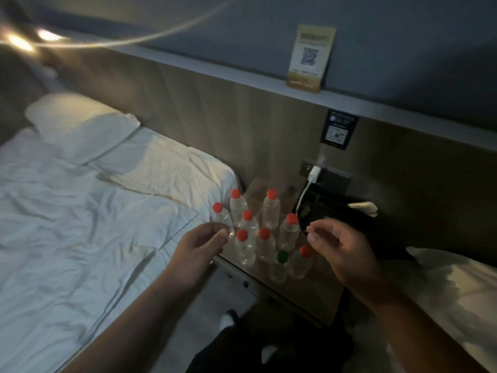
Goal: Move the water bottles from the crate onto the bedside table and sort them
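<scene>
Bottles (265, 238): nine, upright, packed together on the counter (320, 289), frame centre.
Green-capped bottle (281, 265): front row, among red caps.
Left grip (201, 246): loosely curled, empty, beside the leftmost bottle.
Right grip (341, 251): loosely curled, empty.
Risk: reaching into the cluster could topple neighbouring bottles off the front edge.

Bedside table (320, 289), centre-right of frame: nine clear bottles standing upright in a tight cluster (eight red-capped bottles (270, 211), one green-capped bottle (279, 267) near the front edge). Dark object (336, 211) at right rear, unreadable.
</scene>
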Demonstrator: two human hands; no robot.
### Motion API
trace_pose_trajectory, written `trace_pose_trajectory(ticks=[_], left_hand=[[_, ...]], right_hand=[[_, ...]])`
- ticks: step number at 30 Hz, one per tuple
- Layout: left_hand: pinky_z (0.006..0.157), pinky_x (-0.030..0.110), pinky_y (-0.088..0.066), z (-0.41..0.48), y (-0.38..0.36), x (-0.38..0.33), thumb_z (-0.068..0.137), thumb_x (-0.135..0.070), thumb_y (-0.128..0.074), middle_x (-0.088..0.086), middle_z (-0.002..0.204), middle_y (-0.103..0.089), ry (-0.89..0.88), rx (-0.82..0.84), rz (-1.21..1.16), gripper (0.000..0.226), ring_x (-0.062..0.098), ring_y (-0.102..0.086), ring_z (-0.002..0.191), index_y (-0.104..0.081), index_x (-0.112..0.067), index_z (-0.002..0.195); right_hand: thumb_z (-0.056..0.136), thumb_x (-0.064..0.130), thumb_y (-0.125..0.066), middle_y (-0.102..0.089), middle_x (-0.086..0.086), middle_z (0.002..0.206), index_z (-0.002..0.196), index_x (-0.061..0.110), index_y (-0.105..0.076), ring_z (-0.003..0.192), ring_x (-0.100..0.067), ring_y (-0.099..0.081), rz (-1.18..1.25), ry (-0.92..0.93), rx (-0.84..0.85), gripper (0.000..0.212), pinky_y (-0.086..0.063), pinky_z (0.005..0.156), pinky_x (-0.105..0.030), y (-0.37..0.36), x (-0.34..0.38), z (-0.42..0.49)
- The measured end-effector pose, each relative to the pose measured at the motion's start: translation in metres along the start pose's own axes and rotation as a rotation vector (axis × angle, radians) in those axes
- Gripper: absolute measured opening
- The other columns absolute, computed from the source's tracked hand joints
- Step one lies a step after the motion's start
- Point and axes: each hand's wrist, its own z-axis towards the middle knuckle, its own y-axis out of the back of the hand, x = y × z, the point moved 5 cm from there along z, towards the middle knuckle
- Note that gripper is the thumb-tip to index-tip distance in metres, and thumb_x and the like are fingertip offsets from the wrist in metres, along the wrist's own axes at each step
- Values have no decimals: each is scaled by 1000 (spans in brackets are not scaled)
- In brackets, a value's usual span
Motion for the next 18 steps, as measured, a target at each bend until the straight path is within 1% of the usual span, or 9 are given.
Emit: trace_pose_trajectory(ticks=[1, 3, 5, 6, 9, 12, 14, 18], left_hand=[[90, 51, -50, -5, 8, -3, 76, -49, -63, 9, 95, -73, -6, -18, 2, 38, 20, -68, 91, -73, -17, 92], [88, 52, -51, -17, 24, -5, 78, -46, -63, 5, 89, -73, -9, -68, -28, 30, 14, -66, 85, -73, -20, 92], [88, 52, -51, -32, 46, -6, 74, -51, -62, 8, 92, -72, -12, -131, -57, 35, 13, -65, 85, -72, -24, 93], [89, 51, -51, -40, 58, -3, 72, -53, -61, 9, 96, -70, -14, -159, -66, 37, 13, -66, 88, -71, -25, 95], [95, 51, -51, -70, 99, 20, 68, -54, -63, 0, 103, -71, 22, -296, -157, 45, 16, -66, 101, -70, -25, 102], [98, 51, -50, -106, 144, 51, 66, -54, -64, -7, 115, -69, 69, -450, -269, 52, 14, -64, 108, -69, -24, 108], [97, 50, -50, -135, 174, 70, 65, -54, -64, -6, 119, -67, 87, -523, -308, 54, 14, -63, 111, -68, -24, 110], [96, 46, -51, -209, 235, 101, 63, -54, -64, -2, 121, -65, 109, -668, -367, 57, 14, -63, 112, -67, -23, 111]], right_hand=[[85, 16, -68, -71, 0, 97, 104, 15, -67, 90, -12, -68, -3, -4, 27, 20, -52, 74, -21, -8, 2, 0], [85, 16, -68, -70, 4, 98, 104, 17, -67, 92, -5, -66, -44, -1, 81, 19, -50, 77, -21, -25, 11, -2], [86, 17, -66, -69, 10, 99, 103, 21, -67, 93, 7, -62, -98, 18, 138, 18, -47, 76, -17, -46, 21, -4], [86, 17, -66, -69, 10, 99, 102, 22, -68, 92, 8, -62, -109, 27, 159, 17, -46, 75, -17, -57, 27, -6], [85, 12, -67, -73, 5, 94, 94, 22, -70, 91, -2, -65, -133, 69, 211, 14, -48, 77, -22, -95, 40, -10], [84, 8, -67, -74, 5, 91, 90, 21, -71, 89, 0, -66, -172, 106, 301, 15, -49, 77, -17, -144, 50, -22], [84, 6, -67, -73, 3, 92, 90, 20, -70, 89, 0, -66, -185, 115, 357, 16, -49, 77, -12, -182, 51, -36], [82, 5, -69, -74, 4, 92, 90, 21, -69, 90, -2, -67, -224, 132, 508, 17, -51, 77, -12, -265, 56, -74]])
